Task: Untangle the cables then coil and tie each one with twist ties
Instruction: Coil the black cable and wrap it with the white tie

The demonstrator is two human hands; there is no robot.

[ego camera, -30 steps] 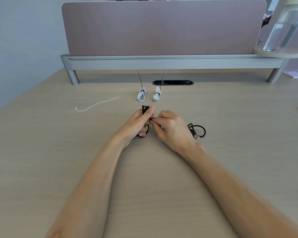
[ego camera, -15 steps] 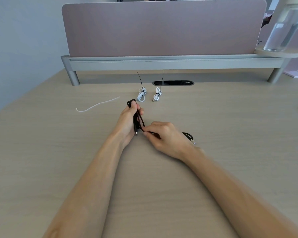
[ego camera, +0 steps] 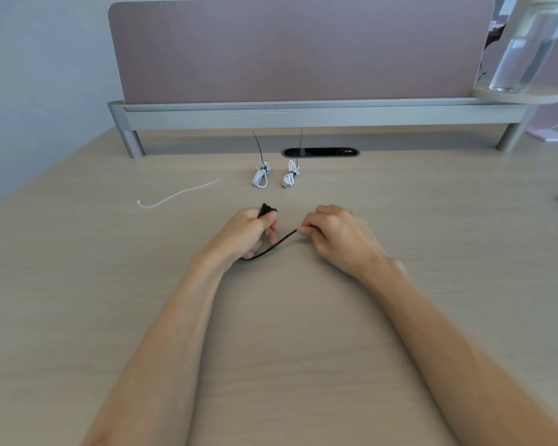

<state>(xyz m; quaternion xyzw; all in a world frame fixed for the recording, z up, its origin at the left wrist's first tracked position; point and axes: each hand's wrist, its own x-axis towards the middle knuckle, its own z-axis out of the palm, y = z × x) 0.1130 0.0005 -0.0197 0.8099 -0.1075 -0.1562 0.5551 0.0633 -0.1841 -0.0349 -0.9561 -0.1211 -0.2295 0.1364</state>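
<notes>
A black cable point(ego camera: 273, 247) runs between my two hands just above the wooden desk point(ego camera: 110, 284). My left hand point(ego camera: 245, 233) grips a folded bundle of it, and a black loop sticks out above the thumb. My right hand point(ego camera: 332, 233) pinches the free length, which sags in a curve toward the left hand. The rest of the cable is hidden inside my fists. Farther back lie two coiled white cables, one point(ego camera: 261, 177) on the left and one point(ego camera: 291, 176) on the right, each bound by a black tie with a long tail. A loose white tie point(ego camera: 178, 194) lies at the left.
A pink divider panel point(ego camera: 297, 49) on a grey rail point(ego camera: 303, 112) closes off the back of the desk. A black cable slot point(ego camera: 320, 152) sits in front of the rail. A clear water bottle point(ego camera: 525, 49) stands on a round shelf at the right.
My right hand has moved right and back, drawing the black cable out into a sagging span. The loose loop that lay on the desk by the right hand is gone from view.
</notes>
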